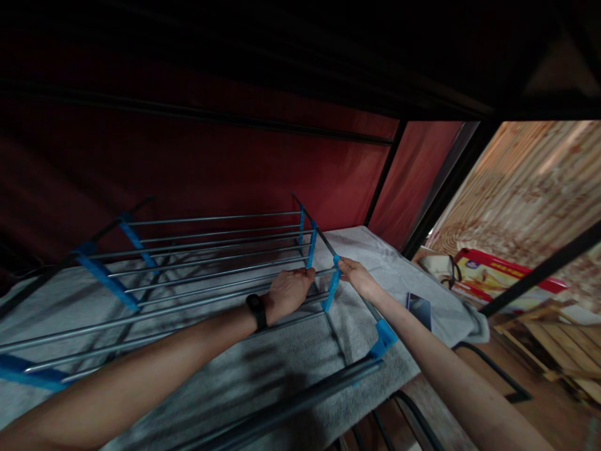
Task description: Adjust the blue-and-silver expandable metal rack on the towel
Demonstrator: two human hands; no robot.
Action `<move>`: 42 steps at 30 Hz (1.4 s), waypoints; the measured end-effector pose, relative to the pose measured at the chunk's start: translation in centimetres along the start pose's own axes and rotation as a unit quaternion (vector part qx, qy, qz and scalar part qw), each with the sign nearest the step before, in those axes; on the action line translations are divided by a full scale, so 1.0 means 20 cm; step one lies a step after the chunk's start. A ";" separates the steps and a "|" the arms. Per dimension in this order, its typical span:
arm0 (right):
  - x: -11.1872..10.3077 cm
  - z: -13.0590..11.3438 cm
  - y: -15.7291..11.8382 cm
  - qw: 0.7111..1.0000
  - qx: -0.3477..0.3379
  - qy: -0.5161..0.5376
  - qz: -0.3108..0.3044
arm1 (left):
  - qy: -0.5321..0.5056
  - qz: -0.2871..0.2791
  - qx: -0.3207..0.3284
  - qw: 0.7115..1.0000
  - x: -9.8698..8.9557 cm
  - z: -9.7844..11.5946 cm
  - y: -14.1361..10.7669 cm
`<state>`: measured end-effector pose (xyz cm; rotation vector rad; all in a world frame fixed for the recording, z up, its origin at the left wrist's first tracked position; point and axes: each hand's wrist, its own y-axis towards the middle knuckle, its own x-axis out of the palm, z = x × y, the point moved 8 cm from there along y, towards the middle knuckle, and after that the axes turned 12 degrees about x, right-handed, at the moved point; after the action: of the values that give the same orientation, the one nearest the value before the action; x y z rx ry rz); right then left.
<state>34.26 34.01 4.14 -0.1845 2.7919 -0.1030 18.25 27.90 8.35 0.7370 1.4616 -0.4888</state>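
The metal-tube rack (211, 275) is standing on grey cloth (375, 250); my left hand (290, 291) is reaching among its rods, fingers curling—I cannot tell around what—and my right hand's (360, 280) fingers are pinching a blue bracket (332, 288), beside the phone (419, 310).

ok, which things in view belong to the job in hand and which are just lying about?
In the job:
- metal rods, left hand over them
- blue bracket, right hand gripping its top end

Lying about:
- phone on the grey cloth
- red box
- slatted wooden piece
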 end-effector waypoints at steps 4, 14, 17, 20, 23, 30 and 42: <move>0.00 0.00 0.00 1.000 -0.004 0.002 -0.006 | -0.008 -0.002 -0.004 1.000 0.00 -0.01 0.01; -0.01 0.00 0.00 1.000 -0.002 0.004 0.003 | 0.011 -0.003 -0.014 1.000 0.02 -0.03 0.02; -0.01 0.00 -0.03 0.999 0.018 0.030 0.007 | 0.008 0.004 -0.014 1.000 0.01 -0.01 0.01; -0.01 0.00 -0.05 0.998 0.034 0.051 0.007 | 0.019 0.031 -0.001 0.999 -0.02 0.03 -0.03; -0.02 0.01 -0.05 0.997 0.049 0.062 0.014 | 0.066 0.065 0.027 0.995 -0.06 0.07 -0.07; -0.06 0.07 -0.02 0.995 0.074 0.062 0.040 | 0.093 0.040 0.015 0.995 -0.04 0.02 -0.14; -0.06 0.09 -0.02 0.994 0.085 0.059 0.028 | 0.161 0.146 0.128 0.968 -0.09 0.13 -0.18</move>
<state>35.97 33.78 2.94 -0.0593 2.8846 -0.3477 17.44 23.27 9.43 1.2640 1.5691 -0.3439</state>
